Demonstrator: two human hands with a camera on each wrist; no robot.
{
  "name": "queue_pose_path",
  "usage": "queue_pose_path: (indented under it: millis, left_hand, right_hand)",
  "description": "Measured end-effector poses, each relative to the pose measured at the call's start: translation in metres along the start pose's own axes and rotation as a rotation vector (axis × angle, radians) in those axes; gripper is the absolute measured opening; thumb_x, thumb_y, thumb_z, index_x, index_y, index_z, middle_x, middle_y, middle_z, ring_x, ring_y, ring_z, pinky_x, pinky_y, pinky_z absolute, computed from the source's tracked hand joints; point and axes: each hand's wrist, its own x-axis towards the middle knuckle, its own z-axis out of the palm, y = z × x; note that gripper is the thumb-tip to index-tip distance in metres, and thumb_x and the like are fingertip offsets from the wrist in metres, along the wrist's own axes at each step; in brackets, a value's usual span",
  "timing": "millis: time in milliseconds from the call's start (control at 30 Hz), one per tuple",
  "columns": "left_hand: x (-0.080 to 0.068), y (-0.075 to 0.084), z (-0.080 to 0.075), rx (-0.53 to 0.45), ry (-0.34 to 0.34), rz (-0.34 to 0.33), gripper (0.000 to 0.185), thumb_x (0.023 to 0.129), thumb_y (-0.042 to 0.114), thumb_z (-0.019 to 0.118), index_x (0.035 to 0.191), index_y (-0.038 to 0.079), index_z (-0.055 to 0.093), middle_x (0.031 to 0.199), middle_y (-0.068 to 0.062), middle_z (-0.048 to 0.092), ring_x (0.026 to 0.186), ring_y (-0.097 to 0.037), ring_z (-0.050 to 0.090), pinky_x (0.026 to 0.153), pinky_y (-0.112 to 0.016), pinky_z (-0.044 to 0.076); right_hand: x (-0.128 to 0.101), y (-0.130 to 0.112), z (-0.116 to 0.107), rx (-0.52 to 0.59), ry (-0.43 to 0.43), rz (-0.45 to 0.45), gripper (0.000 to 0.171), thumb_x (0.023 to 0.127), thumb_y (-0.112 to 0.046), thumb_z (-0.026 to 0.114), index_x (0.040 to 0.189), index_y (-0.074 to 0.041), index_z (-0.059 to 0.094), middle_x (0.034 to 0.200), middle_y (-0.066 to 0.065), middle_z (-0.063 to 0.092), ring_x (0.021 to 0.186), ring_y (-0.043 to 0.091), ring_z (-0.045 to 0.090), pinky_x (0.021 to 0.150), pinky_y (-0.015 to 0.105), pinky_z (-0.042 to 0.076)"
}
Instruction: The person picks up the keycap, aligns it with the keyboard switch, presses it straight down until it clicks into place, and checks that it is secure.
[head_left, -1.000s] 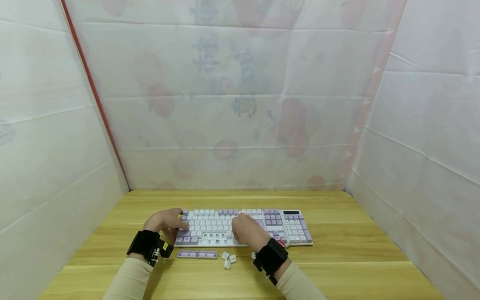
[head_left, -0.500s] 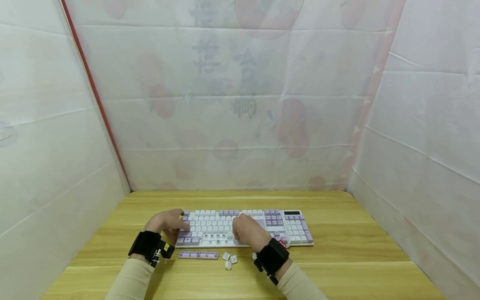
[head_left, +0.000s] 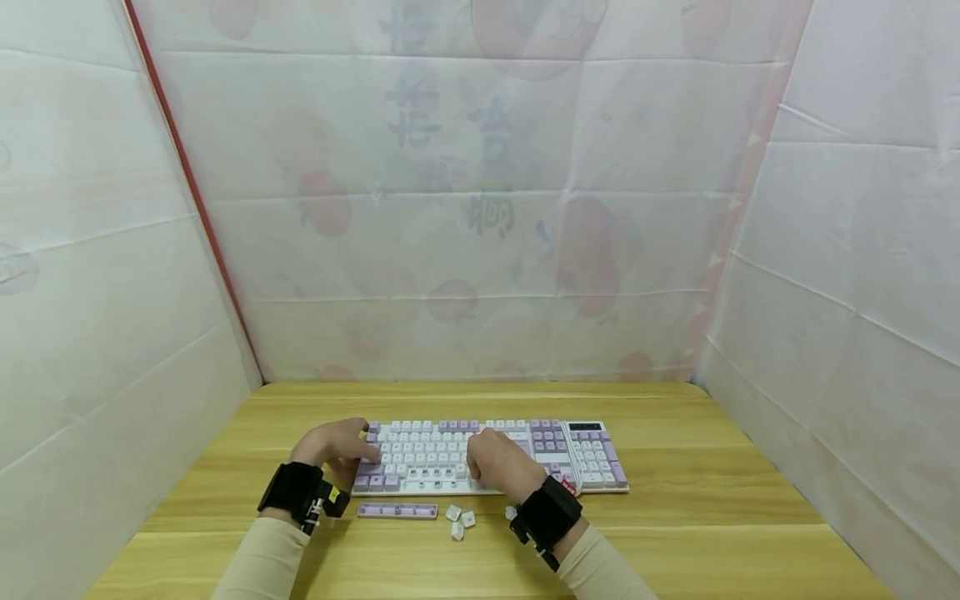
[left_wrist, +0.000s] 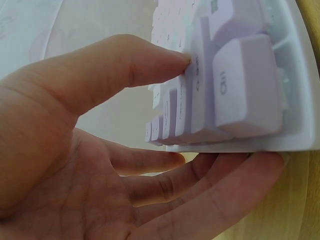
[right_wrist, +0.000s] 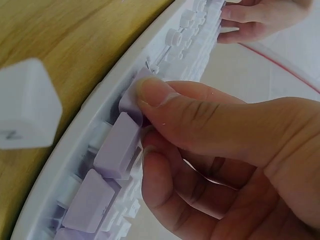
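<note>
One purple keycap (right_wrist: 131,102) sits in the front row of the keyboard (head_left: 431,447), where our right hand (head_left: 498,460) holds it in a thumb-and-finger pinch; we would do well to keep it square to the row, so no sideways strain comes on it. Our left hand (head_left: 330,442) grips the keyboard's left end, thumb on top, and should hold it firm against the surface (head_left: 697,517), while the long purple key (head_left: 397,511) and loose white keycaps (head_left: 457,531) lie just in front.

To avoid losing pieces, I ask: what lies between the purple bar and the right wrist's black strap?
Between the bar and the strap, the head view shows three white keycaps grouped together, then another keycap partly hidden beside the strap.
</note>
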Motion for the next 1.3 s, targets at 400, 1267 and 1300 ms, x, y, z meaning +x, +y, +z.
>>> queue_pose_path:
  millis: [400,1267,1300]
  left_hand:
    - [0.0009,-0.0010,0.0015,-0.010,-0.002,0.013,0.078,0.081,0.019,0.070,0.142,-0.006,0.031,0.104,-0.016,0.058,0.082,-0.021,0.062,0.066,-0.039,0.058]
    - [0.0010,-0.0019,0.0001,-0.006,0.001,0.007,0.076,0.082,0.022,0.070,0.141,-0.006,0.032,0.102,-0.015,0.060,0.083,-0.021,0.063,0.066,-0.040,0.058]
    - [0.0011,-0.0018,0.0000,-0.005,0.000,0.008,0.076,0.082,0.022,0.070,0.141,-0.006,0.032,0.102,-0.015,0.061,0.083,-0.021,0.064,0.066,-0.040,0.058]
  right_hand:
    - [-0.0018,0.0012,-0.0019,-0.022,-0.032,0.012,0.028,0.073,0.010,0.070,0.057,-0.012,0.065,0.057,-0.009,0.055,0.051,0.004,0.033,0.049,0.016,0.033]
    - [-0.0012,-0.0001,-0.0066,-0.068,0.005,-0.023,0.023,0.072,0.008,0.072,0.067,-0.015,0.073,0.069,-0.006,0.066,0.059,0.003,0.050,0.054,0.014,0.044]
    - [-0.0015,0.0002,-0.0072,-0.073,0.005,-0.022,0.021,0.072,0.006,0.074,0.070,-0.015,0.074,0.072,-0.006,0.067,0.062,0.004,0.055,0.056,0.015,0.046]
